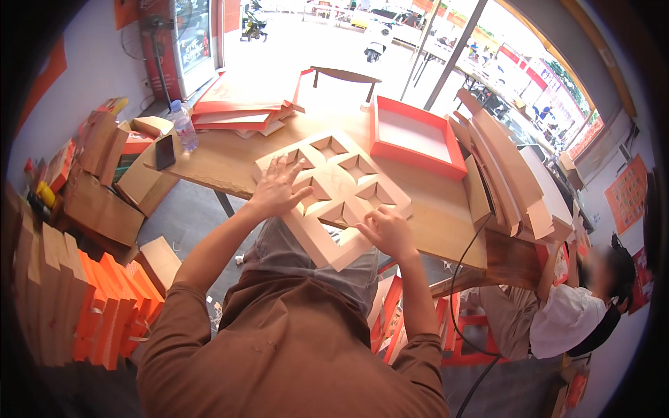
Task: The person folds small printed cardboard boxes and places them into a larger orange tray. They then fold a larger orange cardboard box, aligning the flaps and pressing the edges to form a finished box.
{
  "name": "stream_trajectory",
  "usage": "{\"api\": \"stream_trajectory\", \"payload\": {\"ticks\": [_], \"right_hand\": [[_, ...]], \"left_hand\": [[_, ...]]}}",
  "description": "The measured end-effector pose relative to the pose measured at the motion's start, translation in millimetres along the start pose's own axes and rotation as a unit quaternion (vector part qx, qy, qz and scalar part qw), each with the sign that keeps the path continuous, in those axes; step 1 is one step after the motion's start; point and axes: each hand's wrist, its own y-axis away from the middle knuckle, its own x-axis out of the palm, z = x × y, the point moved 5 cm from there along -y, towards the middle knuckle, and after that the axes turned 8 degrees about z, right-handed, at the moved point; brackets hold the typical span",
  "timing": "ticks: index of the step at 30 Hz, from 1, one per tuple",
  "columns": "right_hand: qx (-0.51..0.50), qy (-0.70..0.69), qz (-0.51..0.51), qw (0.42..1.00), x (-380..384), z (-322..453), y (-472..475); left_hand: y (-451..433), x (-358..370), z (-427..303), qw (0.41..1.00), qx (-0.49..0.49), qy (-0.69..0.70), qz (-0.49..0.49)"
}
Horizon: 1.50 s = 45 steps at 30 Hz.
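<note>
A pale cardboard box insert [334, 177] with several square cutouts, most with folded-in flaps, lies slanted over the table's near edge, its closest corner above my lap. One cutout [342, 234] near that corner shows my trousers through it. My left hand [279, 188] rests on the insert's left part with its fingers spread, partly covering two cutouts. At the near right side, my right hand [388, 230] has curled fingers around the insert's edge beside the corner cutout; its fingertips are partly hidden.
On the wooden table [439, 209] are an open red box tray [418, 138], stacked red-edged box parts [245, 104], a water bottle [184, 125] and a phone [165, 152]. Folded cardboard [507, 172] stands right, near a seated person [569, 313]. A black cable [460, 298] hangs below; orange boxes [115, 308] stand left.
</note>
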Motion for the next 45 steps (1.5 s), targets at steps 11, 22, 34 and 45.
{"api": "stream_trajectory", "payload": {"ticks": [11,22,34,45], "right_hand": [[-0.01,0.07,0.005,0.997,8,-39,-67],[0.088,0.108,0.091,0.986,51,-28,-75],[0.057,0.126,0.033,0.99,61,-40,-109],[0.04,0.114,0.067,0.99,60,-35,-114]], "left_hand": [[-32,7,23,0.979,0.049,-0.089,0.178],[-79,11,10,0.984,-0.115,-0.035,0.133],[-85,21,7,0.984,-0.098,-0.072,0.126],[-82,22,11,0.985,-0.107,-0.084,0.11]]}}
